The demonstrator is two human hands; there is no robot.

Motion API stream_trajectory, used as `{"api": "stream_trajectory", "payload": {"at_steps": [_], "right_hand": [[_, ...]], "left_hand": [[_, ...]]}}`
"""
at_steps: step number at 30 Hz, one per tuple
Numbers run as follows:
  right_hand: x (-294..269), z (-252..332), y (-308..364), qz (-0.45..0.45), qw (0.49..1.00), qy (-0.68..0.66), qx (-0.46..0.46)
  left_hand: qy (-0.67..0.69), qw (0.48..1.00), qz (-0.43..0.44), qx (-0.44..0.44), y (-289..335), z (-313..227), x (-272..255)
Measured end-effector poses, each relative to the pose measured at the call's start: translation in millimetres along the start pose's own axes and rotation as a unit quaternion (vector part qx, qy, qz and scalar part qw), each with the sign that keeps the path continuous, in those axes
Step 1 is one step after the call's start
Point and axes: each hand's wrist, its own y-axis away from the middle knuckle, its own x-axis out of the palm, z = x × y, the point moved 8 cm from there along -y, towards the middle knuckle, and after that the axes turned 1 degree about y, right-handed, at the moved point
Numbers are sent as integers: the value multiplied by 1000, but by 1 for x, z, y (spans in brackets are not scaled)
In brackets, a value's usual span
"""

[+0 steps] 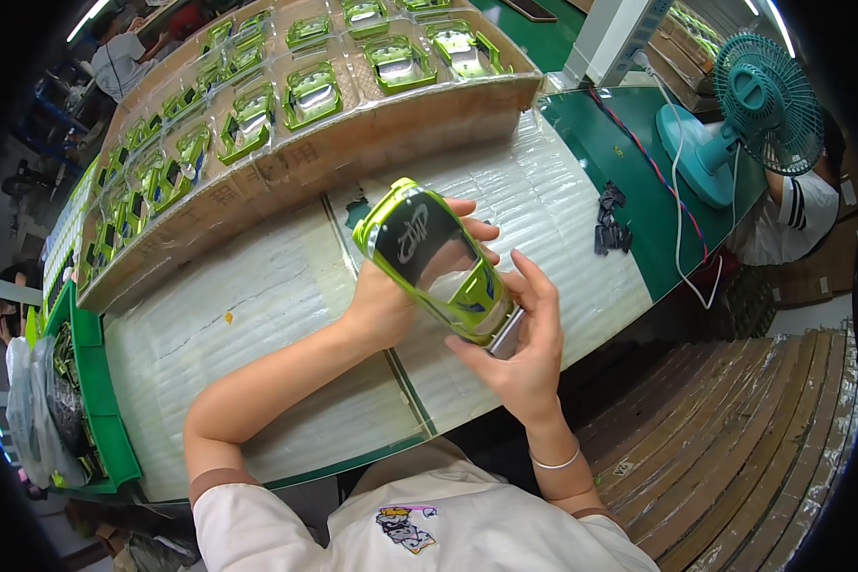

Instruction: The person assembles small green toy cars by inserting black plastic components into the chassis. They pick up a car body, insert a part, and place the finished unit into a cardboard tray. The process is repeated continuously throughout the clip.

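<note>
Over the middle of the bench I hold up a lime-green plastic casing [483,303] with a dark, glossy window bearing a pale scrawl. My left hand [383,303] is closed around it from behind, fingertips showing past its right edge. At the lower end, my right hand [524,362] grips the casing between thumb and fingers. A narrow pale grey piece [508,336] shows at that end beside the right thumb; whether it belongs to the casing I cannot tell.
A cardboard tray [305,157] of similar green casings spans the far side. Small black pieces [612,221] lie at the right, near cables and a teal fan [701,157]. A green crate [100,391] stands at left. Stacked brown boards [725,448] are at lower right. Other people sit nearby.
</note>
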Motion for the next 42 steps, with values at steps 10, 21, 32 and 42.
{"api": "stream_trajectory", "payload": {"at_steps": [10,21,32,42], "right_hand": [[-10,23,7,-16,987,21,-161],[-10,27,7,-1,983,-25,-180],[-11,9,8,-2,986,-133,-101],[-16,8,14,16,962,-230,-148]], "left_hand": [[-142,983,91,73,-1,-1,-7],[-178,975,101,84,1,-2,-3],[-217,973,66,44,0,-3,-1],[-374,890,196,172,18,-38,42]]}}
